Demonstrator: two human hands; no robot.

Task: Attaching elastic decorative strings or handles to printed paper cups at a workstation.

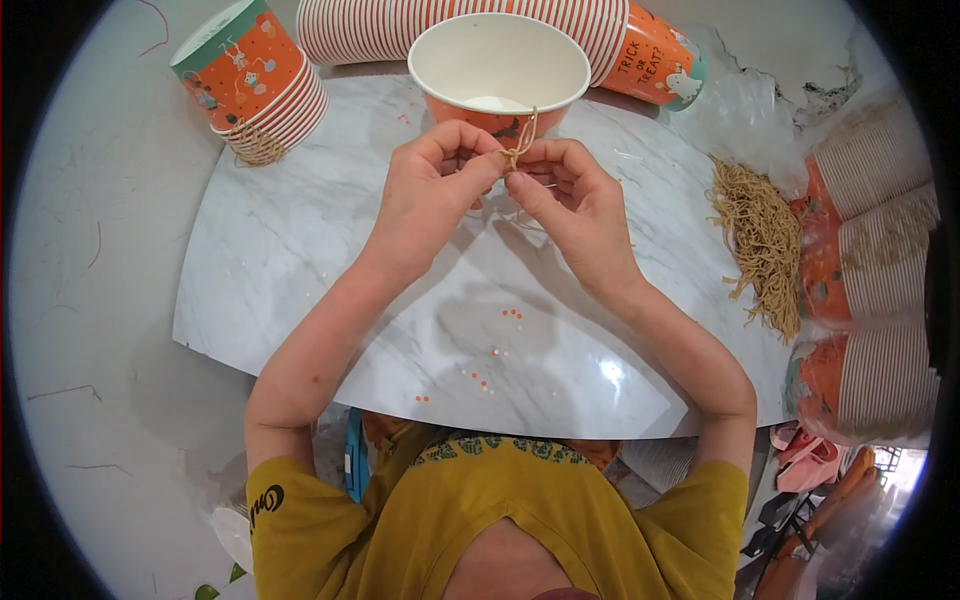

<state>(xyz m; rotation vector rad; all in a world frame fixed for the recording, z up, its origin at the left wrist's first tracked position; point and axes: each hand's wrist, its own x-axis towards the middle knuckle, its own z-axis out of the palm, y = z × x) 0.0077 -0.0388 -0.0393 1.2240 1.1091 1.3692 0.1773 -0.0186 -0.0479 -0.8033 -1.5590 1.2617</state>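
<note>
A tan cord (pixel 513 157) is pinched between my two hands at a small knot, with a loop of it rising against the rim of a large orange paper cup (pixel 463 114). The cup stands just beyond my fingers, its white inside facing up. My left hand (pixel 432 185) is closed, thumb and forefinger pressed on the knot's left side. From the right, my right hand (pixel 578 195) grips the cord the same way. Whether the cord passes through the cup's wall is hidden by my fingers.
A long row of nested cups (pixel 360 30) lies along the back. At the back left, a tilted cup stack (pixel 255 85) has cords on it. A heap of cut tan cords (pixel 758 240) lies right, beside bagged cup stacks (pixel 880 260). Paper dots (pixel 480 382) dot the marbled table (pixel 300 250).
</note>
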